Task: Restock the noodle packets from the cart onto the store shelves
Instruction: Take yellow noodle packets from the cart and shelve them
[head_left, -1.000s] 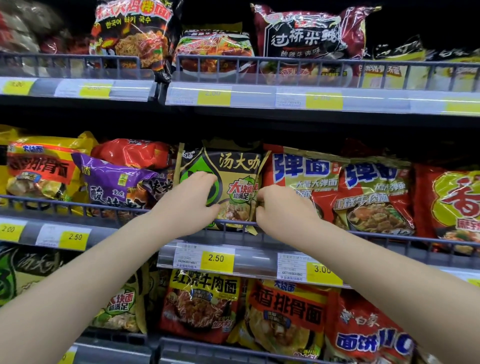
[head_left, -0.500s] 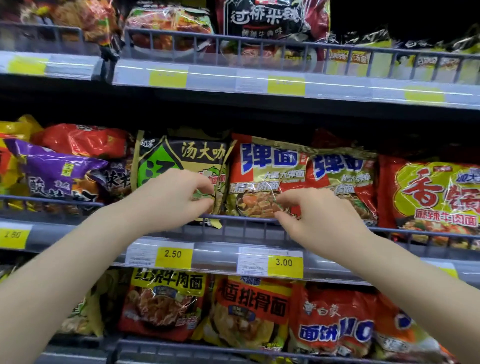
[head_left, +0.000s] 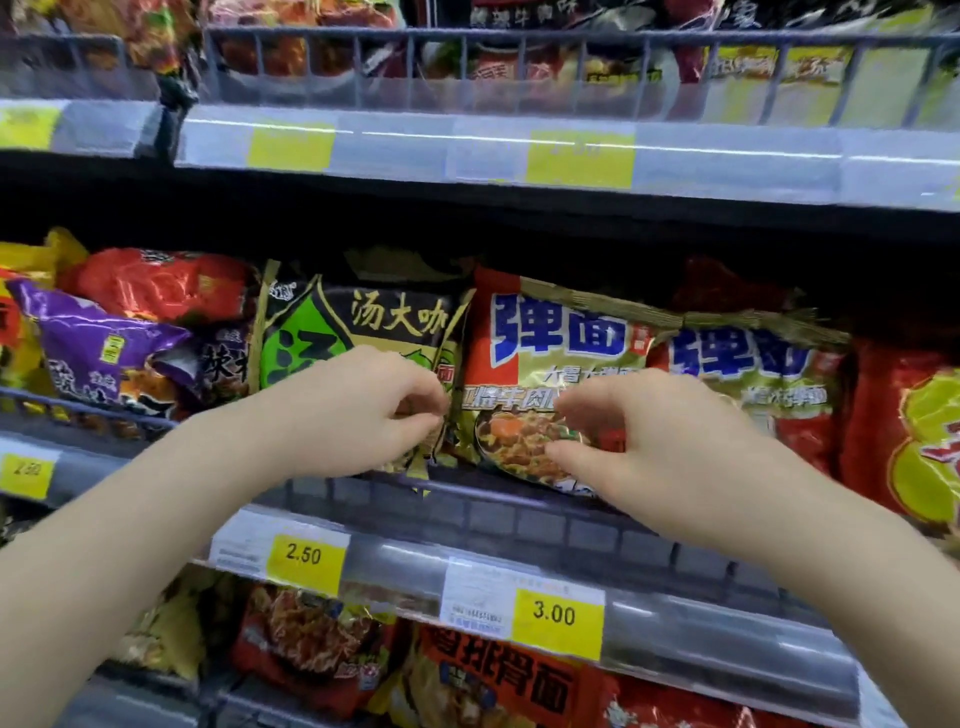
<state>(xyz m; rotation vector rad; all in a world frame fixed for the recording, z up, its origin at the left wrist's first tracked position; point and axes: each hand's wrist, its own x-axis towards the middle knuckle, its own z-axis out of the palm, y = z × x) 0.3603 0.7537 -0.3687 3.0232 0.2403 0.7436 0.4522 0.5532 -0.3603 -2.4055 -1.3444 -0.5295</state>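
On the middle shelf (head_left: 519, 514), the black and green noodle packet (head_left: 363, 322) is pinched at its right edge by the left hand (head_left: 358, 410), while nothing is held by the half-curled right hand (head_left: 660, 441) over the red packet (head_left: 545, 364), likely light, crinkly and slippery, so best taken by the edges.

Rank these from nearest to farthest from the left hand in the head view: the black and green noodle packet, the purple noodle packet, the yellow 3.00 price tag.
From the left hand:
1. Black and green noodle packet, directly behind the hand, its edge at the fingertips.
2. Purple noodle packet, to the left on the same shelf.
3. Yellow 3.00 price tag, lower right on the shelf rail.
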